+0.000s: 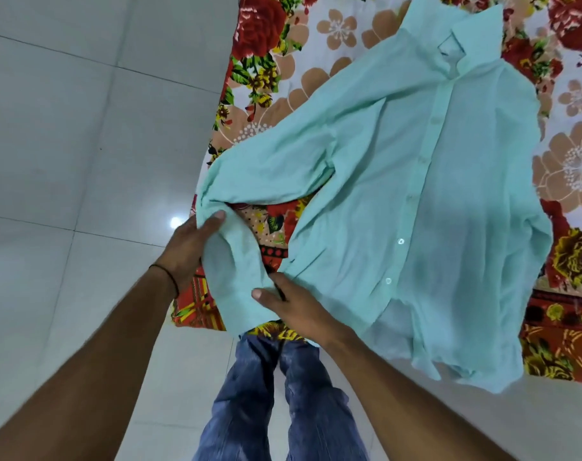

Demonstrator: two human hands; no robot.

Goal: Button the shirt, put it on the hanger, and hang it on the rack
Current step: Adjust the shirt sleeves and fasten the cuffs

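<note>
While the tiled floor point(83, 128) is gleaming at far left, the left hand point(189, 251) is gripping the sleeve point(266, 168), thumb curling over its fold. The right hand point(293, 307) is pinching the sleeve's end. The mint shirt point(432, 211) is lying buttons-up across the floral bedsheet point(316, 28).

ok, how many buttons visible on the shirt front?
5, in a line down the shirt placket: three faint upper buttons, then two shiny lower ones. More may be hidden by folds.
</note>
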